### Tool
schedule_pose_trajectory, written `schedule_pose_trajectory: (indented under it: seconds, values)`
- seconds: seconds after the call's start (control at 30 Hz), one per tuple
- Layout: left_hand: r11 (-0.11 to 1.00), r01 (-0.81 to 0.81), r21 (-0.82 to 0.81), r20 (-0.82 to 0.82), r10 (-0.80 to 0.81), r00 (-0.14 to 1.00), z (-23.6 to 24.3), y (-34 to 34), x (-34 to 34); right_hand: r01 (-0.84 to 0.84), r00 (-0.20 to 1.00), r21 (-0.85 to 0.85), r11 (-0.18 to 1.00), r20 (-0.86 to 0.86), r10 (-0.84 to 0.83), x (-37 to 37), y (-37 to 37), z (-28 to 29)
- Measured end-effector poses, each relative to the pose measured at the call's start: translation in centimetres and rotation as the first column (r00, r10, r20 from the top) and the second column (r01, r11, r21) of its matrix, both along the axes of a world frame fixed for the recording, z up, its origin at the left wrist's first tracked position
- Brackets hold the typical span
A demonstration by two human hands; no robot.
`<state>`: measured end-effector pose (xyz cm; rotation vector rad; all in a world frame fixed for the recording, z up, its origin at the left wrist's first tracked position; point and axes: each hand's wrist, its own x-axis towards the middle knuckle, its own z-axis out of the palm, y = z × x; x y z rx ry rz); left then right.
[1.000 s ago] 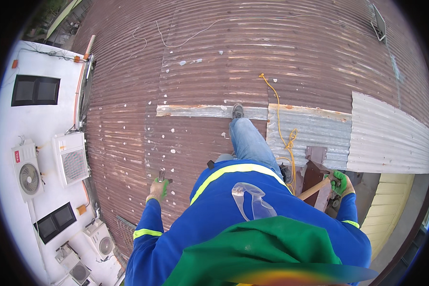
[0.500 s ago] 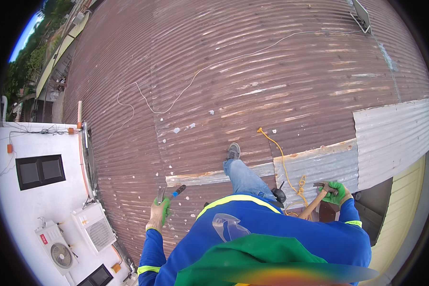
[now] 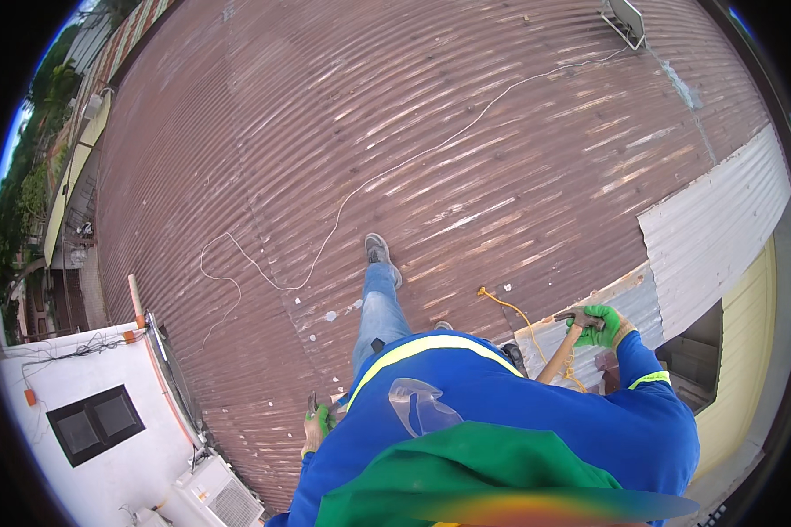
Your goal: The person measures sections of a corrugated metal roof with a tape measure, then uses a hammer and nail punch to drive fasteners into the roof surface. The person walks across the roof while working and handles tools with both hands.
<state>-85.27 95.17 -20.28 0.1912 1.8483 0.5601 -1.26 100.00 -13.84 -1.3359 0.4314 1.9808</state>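
My left hand (image 3: 317, 428), in a green-and-white glove, is closed around a hand tool (image 3: 312, 403) with a grey metal end. Its blue-and-black handle is mostly hidden by my body now, so its exact kind is unclear. At the right, my right hand (image 3: 605, 327), gloved alike, grips a claw hammer (image 3: 561, 356) close to its metal head. The wooden handle slants down toward my body. Beyond that hand lies a pale metal sheet (image 3: 637, 294), and a yellow rope (image 3: 523, 316) runs beside the hammer.
I stand on a brown corrugated roof (image 3: 448, 158), one shoe (image 3: 377, 248) forward. A thin white cable (image 3: 337, 221) crosses it to a framed panel (image 3: 626, 22). An opening (image 3: 693, 356) sits below the roof's right edge. At left, a white wall (image 3: 53, 364) bears an air-conditioning unit (image 3: 220, 496).
One leg has stepped forward. My left hand has come down and closer to my body, its tool now partly hidden. My right hand has risen slightly, still holding the hammer.
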Motion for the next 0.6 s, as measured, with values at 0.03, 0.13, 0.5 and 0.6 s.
schedule_pose_trajectory:
  seconds: [0.03,0.13,0.5,0.6]
  values:
    - [0.999,0.043,-0.017,-0.003,-0.043,0.999,-2.0,2.9,-1.2,0.046,0.999,0.018,0.999,0.004,-0.047,-1.0,1.9,0.1]
    - [0.988,0.146,-0.054,0.005,-0.146,0.989,-6.5,13.7,-2.5,0.228,0.97,0.199,0.953,0.04,-0.241,-7.7,8.0,0.3]
    - [0.861,0.47,0.193,0.088,-0.492,0.866,2.3,61.3,6.6,0.553,0.818,0.309,0.774,-0.025,-0.575,-24.2,34.2,3.8]
    - [0.689,0.621,0.374,0.003,-0.671,0.742,6.1,70.0,14.2,0.411,0.854,0.459,0.787,0.108,-0.509,-23.7,40.0,7.4]
